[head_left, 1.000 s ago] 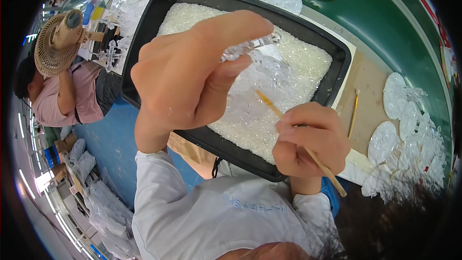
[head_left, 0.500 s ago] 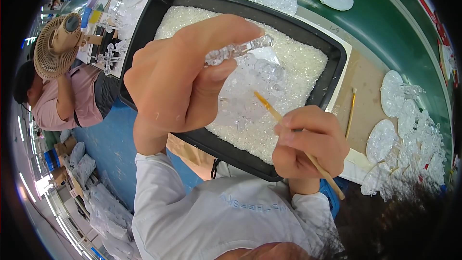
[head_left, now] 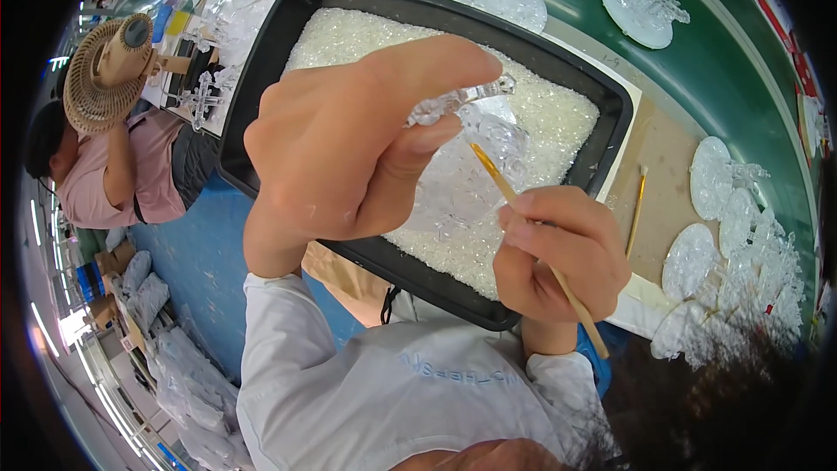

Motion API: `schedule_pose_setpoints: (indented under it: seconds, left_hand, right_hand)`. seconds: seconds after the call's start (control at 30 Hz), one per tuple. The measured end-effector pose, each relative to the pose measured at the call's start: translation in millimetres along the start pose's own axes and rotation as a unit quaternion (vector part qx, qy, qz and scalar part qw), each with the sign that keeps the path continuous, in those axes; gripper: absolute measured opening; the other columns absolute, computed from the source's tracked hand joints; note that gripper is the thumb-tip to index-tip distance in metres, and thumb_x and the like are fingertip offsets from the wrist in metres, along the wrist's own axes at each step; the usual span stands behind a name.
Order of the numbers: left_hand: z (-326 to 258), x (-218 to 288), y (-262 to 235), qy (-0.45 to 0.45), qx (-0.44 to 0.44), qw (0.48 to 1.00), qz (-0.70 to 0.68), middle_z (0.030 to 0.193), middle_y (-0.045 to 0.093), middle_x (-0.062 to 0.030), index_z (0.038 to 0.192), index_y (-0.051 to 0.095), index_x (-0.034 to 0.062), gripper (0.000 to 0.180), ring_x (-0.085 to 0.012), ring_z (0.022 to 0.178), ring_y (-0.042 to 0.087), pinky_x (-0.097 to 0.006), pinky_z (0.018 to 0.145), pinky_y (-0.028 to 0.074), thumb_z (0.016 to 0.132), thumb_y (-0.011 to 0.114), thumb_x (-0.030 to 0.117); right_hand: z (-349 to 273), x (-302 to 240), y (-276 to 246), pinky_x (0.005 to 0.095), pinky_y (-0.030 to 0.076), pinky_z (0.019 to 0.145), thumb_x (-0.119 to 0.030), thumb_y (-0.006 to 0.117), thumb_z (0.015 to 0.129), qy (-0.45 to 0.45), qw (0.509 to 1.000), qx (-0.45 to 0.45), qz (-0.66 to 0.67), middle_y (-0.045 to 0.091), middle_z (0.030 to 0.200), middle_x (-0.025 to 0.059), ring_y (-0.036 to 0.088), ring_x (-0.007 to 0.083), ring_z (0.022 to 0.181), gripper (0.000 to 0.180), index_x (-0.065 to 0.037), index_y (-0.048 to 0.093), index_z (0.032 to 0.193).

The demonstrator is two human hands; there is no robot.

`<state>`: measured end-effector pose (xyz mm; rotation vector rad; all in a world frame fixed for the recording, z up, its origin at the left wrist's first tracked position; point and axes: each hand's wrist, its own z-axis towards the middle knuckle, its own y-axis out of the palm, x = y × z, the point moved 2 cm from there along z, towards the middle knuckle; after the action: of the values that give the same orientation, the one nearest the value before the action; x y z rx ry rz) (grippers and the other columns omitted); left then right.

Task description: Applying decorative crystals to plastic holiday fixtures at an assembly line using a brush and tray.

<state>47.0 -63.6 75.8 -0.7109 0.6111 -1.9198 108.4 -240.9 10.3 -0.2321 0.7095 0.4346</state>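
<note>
My left hand (head_left: 340, 144) pinches the upper part of a clear ornament (head_left: 495, 133) between thumb and forefinger, tilting it over a black tray (head_left: 621, 126). The ornament has a round, flat base, and my fingers hide part of it. Fine, glittering whitish granules (head_left: 558, 109) fill the tray. In my right hand (head_left: 562, 253) is a thin paintbrush (head_left: 499, 181) with a pale wooden handle, gripped like a pen. Its yellowish tip points up at the ornament; whether it touches, I cannot tell.
A second paintbrush (head_left: 639, 201) lies on brown board right of the tray. More clear ornaments (head_left: 690, 262) crowd the right; others stand on a green surface (head_left: 580, 0) at the back. A beige fan (head_left: 106, 78) and a seated person (head_left: 113, 174) are at left.
My left hand and the ornament have shifted slightly right. The brush tip has moved a little up and right. One ornament on the green surface has travelled rightward.
</note>
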Motion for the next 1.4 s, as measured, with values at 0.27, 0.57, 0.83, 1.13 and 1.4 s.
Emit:
schedule_pose_setpoints:
  seconds: [0.27, 0.57, 0.83, 1.13, 1.4]
  left_hand:
    - [-1.2, -1.9, 0.3, 0.004, 0.006, 1.000, -0.011, 0.090, 0.073, -0.0223, 0.103, 0.057, -0.0130, 0.028, -0.0213, 0.066, 0.069, -0.028, 0.060, 0.056, 0.102, 0.049, 0.013]
    - [-0.6, -6.4, -3.2, 0.007, -0.026, 0.999, -0.046, 0.091, 0.071, -0.0248, 0.104, 0.056, -0.0152, 0.027, -0.0224, 0.068, 0.070, -0.029, 0.061, 0.057, 0.101, 0.046, 0.009]
    - [-1.6, -5.0, -4.1, -0.008, -0.037, 0.998, -0.057, 0.091, 0.071, -0.0260, 0.104, 0.055, -0.0164, 0.026, -0.0233, 0.069, 0.071, -0.029, 0.062, 0.058, 0.100, 0.043, 0.006]
    - [-4.8, -4.6, -2.9, 0.026, -0.010, 0.998, -0.056, 0.087, 0.073, -0.0223, 0.106, 0.058, -0.0145, 0.026, -0.0192, 0.065, 0.069, -0.026, 0.059, 0.054, 0.101, 0.046, 0.008]
    - [-2.1, -5.2, -3.2, 0.030, 0.008, 0.998, -0.052, 0.087, 0.072, -0.0232, 0.105, 0.059, -0.0146, 0.028, -0.0177, 0.063, 0.068, -0.025, 0.057, 0.054, 0.102, 0.046, 0.010]
  right_hand:
    - [-2.0, 0.2, -1.1, 0.0277, 0.053, 0.052, 0.005, 0.062, 0.078, 0.003, 0.999, -0.032, -0.040, 0.063, 0.085, 0.0176, 0.064, 0.0226, 0.058, 0.010, 0.000, 0.059, 0.086]
    - [-6.6, 4.4, -11.2, 0.0297, 0.052, 0.058, 0.011, 0.062, 0.068, 0.089, 0.996, 0.030, 0.008, 0.064, 0.084, 0.0161, 0.063, 0.0232, 0.066, 0.020, -0.001, 0.061, 0.084]
    - [-16.5, 2.0, -13.5, 0.0274, 0.048, 0.048, -0.002, 0.061, 0.083, 0.002, 0.996, 0.061, 0.059, 0.061, 0.085, 0.0170, 0.057, 0.0196, 0.054, 0.004, -0.001, 0.058, 0.084]
    - [-9.5, -3.0, -6.1, 0.0317, 0.048, 0.046, -0.005, 0.062, 0.081, -0.033, 0.999, -0.006, 0.032, 0.061, 0.073, 0.0154, 0.059, 0.0228, 0.053, 0.007, 0.000, 0.057, 0.079]
    - [-10.0, 0.5, -7.5, 0.0314, 0.048, 0.046, -0.003, 0.063, 0.075, -0.029, 0.998, 0.011, 0.055, 0.062, 0.072, 0.0152, 0.058, 0.0218, 0.052, 0.006, -0.002, 0.057, 0.073]
